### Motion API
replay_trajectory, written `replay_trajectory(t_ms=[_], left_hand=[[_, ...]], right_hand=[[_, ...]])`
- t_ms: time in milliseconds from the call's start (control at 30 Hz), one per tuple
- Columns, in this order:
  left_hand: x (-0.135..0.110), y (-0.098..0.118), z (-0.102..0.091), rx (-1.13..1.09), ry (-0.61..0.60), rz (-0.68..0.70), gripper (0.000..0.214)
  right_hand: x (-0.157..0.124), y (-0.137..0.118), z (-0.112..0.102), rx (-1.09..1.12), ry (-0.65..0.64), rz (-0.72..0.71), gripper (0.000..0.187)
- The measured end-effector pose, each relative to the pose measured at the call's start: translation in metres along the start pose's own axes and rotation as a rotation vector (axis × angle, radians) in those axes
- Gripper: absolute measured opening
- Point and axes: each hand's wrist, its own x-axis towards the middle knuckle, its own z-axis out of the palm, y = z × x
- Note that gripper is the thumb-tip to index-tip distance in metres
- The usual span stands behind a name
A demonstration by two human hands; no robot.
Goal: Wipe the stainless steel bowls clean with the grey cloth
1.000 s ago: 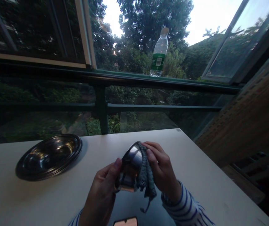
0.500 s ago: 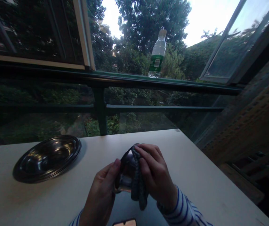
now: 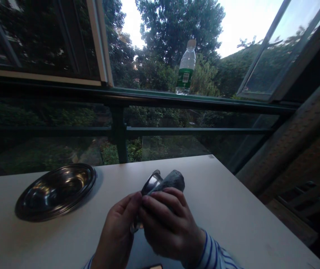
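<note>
Above the white table, my left hand (image 3: 117, 228) is closed on the rim of a small shiny metal bowl (image 3: 152, 182), which is tilted on its side. A grey cloth (image 3: 173, 180) is bunched in my right hand (image 3: 171, 224), whose fingers are closed round it and pressed against the bowl near my left thumb. Most of the bowl is hidden behind my right hand and the cloth. Left of my hands lies a larger, wide-rimmed metal bowl (image 3: 56, 192) on the table.
The white table (image 3: 227, 209) ends at a dark railing (image 3: 154, 99) by an open window. On the ledge stands a clear plastic bottle (image 3: 186, 69) with a green label. Part of a phone-like object (image 3: 154, 266) shows at the bottom edge.
My right hand has moved down and left across the small bowl with the cloth, toward my left thumb. The cloth's end now points up and away. My left hand keeps its hold.
</note>
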Motion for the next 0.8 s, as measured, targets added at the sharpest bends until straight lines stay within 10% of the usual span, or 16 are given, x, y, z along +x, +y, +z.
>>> replay_trajectory(t_ms=[500,800], left_hand=[[-0.005,0.006,0.003,-0.041,-0.081,-0.044,0.015],[-0.003,0.0,0.003,-0.045,-0.036,-0.021,0.015]], right_hand=[[-0.002,0.03,-0.005,0.453,0.147,0.733,0.03],[0.006,0.0,-0.009,0.193,-0.017,0.229,0.042]])
